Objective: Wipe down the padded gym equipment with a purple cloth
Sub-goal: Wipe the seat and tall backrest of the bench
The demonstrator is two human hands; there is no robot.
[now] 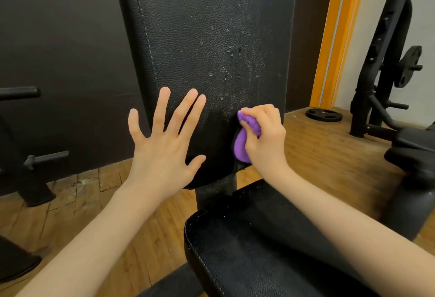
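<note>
Purple terry cloth, bunched, gripped in curled fingers of right hand, pressed to lower right edge of the upright black leather-grain back pad, centre frame. Left hand spread wide, fingers straight, flat against the pad's lower left. Pale scuffs and specks above the cloth. Black padded seat lower centre. Wooden plank floor; black weight plate at right.
</note>
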